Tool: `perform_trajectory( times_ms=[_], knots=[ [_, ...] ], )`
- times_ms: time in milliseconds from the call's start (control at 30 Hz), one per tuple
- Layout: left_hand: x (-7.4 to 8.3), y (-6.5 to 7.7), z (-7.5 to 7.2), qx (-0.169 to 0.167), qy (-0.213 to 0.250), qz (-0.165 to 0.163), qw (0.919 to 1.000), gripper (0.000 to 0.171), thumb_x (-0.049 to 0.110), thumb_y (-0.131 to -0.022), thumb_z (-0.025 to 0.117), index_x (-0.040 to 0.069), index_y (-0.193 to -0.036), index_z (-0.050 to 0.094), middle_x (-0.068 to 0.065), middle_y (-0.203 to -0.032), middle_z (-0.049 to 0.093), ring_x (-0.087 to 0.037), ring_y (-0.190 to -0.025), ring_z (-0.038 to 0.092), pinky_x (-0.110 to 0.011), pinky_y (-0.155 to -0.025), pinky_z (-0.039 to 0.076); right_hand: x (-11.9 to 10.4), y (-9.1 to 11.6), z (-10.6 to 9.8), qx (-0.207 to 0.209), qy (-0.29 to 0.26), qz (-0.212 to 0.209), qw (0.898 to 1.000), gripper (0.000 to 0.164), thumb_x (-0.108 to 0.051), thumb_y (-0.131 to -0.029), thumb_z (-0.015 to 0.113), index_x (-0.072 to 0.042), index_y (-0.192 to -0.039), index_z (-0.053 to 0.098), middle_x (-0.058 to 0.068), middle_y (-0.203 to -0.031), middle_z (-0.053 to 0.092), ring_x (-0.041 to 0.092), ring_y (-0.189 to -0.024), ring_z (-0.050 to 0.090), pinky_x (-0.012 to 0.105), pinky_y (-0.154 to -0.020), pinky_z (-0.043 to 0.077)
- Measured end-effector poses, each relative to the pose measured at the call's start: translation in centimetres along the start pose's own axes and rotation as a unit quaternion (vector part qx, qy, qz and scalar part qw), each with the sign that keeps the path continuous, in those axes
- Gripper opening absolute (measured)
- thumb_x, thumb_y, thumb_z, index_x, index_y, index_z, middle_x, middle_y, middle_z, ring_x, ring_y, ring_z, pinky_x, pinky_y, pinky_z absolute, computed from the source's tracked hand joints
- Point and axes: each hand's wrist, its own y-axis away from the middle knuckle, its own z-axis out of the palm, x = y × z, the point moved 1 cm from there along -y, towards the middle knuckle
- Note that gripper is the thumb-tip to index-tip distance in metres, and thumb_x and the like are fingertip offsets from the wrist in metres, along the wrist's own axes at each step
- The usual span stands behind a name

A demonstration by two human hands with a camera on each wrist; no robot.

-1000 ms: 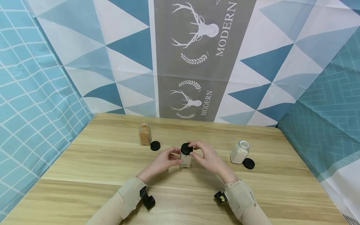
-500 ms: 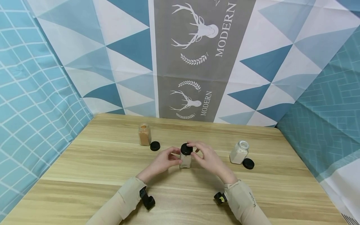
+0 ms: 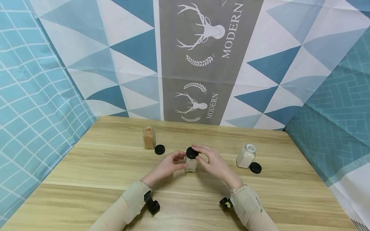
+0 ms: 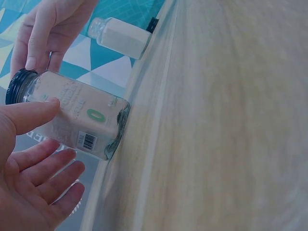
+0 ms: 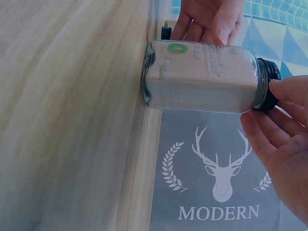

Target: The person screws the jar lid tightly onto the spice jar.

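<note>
Barely any shift — right fingers [image 5: 263, 137] curved round the black lid [image 3: 192, 152].

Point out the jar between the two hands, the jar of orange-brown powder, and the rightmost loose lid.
Jar between the hands [image 5: 199, 79]: right wrist view, glass side.
Jar of orange-brown powder [image 3: 149, 140]: head view, body.
Rightmost loose lid [image 3: 255, 167]: head view, black top.

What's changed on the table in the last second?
Nothing visibly: no jar moved, nothing grabbed or let go. Right hand stays on the middle lid, left hand at the middle jar. The orange jar, white jar, left lid and right lid all stayed put.
</note>
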Motion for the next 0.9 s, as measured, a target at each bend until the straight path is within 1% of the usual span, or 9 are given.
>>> perform_trajectory(
  times_ms=[200,267,333,400,433,467,667,733,900],
  knots=[
    [0.09,0.08,0.01,-0.017,0.015,-0.003,0.9997,0.044,0.025,-0.081,0.068,0.009,-0.119,0.052,-0.009,-0.119,0.058,-0.026,-0.112,0.054,-0.042,-0.097,0.041,-0.05,-0.03,-0.05,0.016,0.012,0.003,1.000,0.034,-0.014,-0.085,0.064,-0.007,-0.118,0.061,0.005,-0.125,0.057,0.022,-0.116,0.052,0.037,-0.098,0.040],
    [0.09,0.08,0.01,-0.018,0.022,0.001,0.9996,0.044,0.025,-0.081,0.068,0.008,-0.119,0.052,-0.008,-0.118,0.059,-0.025,-0.111,0.054,-0.042,-0.096,0.041,-0.08,-0.04,-0.06,0.022,0.017,0.003,1.000,0.033,-0.014,-0.084,0.065,-0.007,-0.116,0.062,0.005,-0.123,0.058,0.016,-0.098,0.061,0.034,-0.091,0.047],
    [0.08,0.09,0.00,-0.015,0.026,0.005,0.9995,0.043,0.025,-0.081,0.068,0.008,-0.118,0.053,-0.008,-0.117,0.059,-0.024,-0.110,0.055,-0.041,-0.095,0.042,-0.11,-0.04,-0.05,0.026,0.022,0.006,0.999,0.032,-0.015,-0.083,0.066,-0.008,-0.114,0.063,0.005,-0.121,0.060,0.007,-0.068,0.061,0.027,-0.075,0.052],
    [0.06,0.08,0.01,-0.013,0.031,0.006,0.9994,0.043,0.025,-0.080,0.069,0.008,-0.117,0.053,-0.008,-0.116,0.060,-0.024,-0.109,0.055,-0.040,-0.095,0.043,-0.24,-0.05,-0.06,0.030,0.021,0.013,0.999,0.031,-0.015,-0.082,0.067,-0.008,-0.112,0.064,0.005,-0.120,0.060,0.000,-0.045,0.044,0.022,-0.059,0.049],
    [0.05,0.09,0.00,-0.012,0.035,0.006,0.9993,0.043,0.025,-0.080,0.069,0.008,-0.116,0.054,-0.008,-0.116,0.060,-0.024,-0.109,0.056,-0.040,-0.094,0.043,-0.32,-0.07,-0.06,0.031,0.019,0.015,0.999,0.030,-0.015,-0.082,0.067,-0.008,-0.111,0.065,0.006,-0.119,0.061,-0.001,-0.039,0.033,0.021,-0.052,0.045],
    [0.02,0.09,-0.01,-0.010,0.038,0.005,0.9992,0.043,0.025,-0.080,0.069,0.008,-0.116,0.054,-0.008,-0.116,0.060,-0.024,-0.109,0.056,-0.040,-0.094,0.043,-0.40,-0.08,-0.04,0.033,0.017,0.018,0.999,0.030,-0.015,-0.082,0.067,-0.007,-0.111,0.065,0.007,-0.119,0.061,-0.002,-0.037,0.029,0.019,-0.049,0.042],
    [-0.16,0.01,0.06,-0.004,0.050,-0.002,0.9987,0.044,0.023,-0.080,0.070,0.007,-0.117,0.054,-0.009,-0.116,0.060,-0.023,-0.108,0.056,-0.037,-0.094,0.044,-0.59,-0.12,0.23,0.053,0.021,0.016,0.998,0.028,-0.014,-0.081,0.067,-0.006,-0.108,0.066,0.010,-0.116,0.062,-0.007,-0.038,0.022,0.014,-0.039,0.034],
    [-0.17,-0.02,0.11,-0.003,0.052,-0.001,0.9987,0.044,0.023,-0.079,0.070,0.007,-0.117,0.053,-0.009,-0.115,0.060,-0.023,-0.108,0.057,-0.037,-0.093,0.044,-0.53,-0.08,0.32,0.060,0.025,0.014,0.998,0.027,-0.013,-0.082,0.067,-0.006,-0.107,0.067,0.010,-0.115,0.063,-0.009,-0.035,0.015,0.014,-0.033,0.028],
    [-0.15,-0.07,0.29,-0.002,0.059,0.002,0.9982,0.044,0.021,-0.080,0.070,0.005,-0.117,0.053,-0.010,-0.115,0.060,-0.025,-0.108,0.057,-0.037,-0.093,0.045,-0.46,0.16,0.36,0.071,0.028,0.011,0.997,0.026,-0.012,-0.080,0.068,-0.006,-0.106,0.067,0.013,-0.114,0.063,-0.008,-0.034,0.015,0.014,-0.035,0.029]
  ],
)
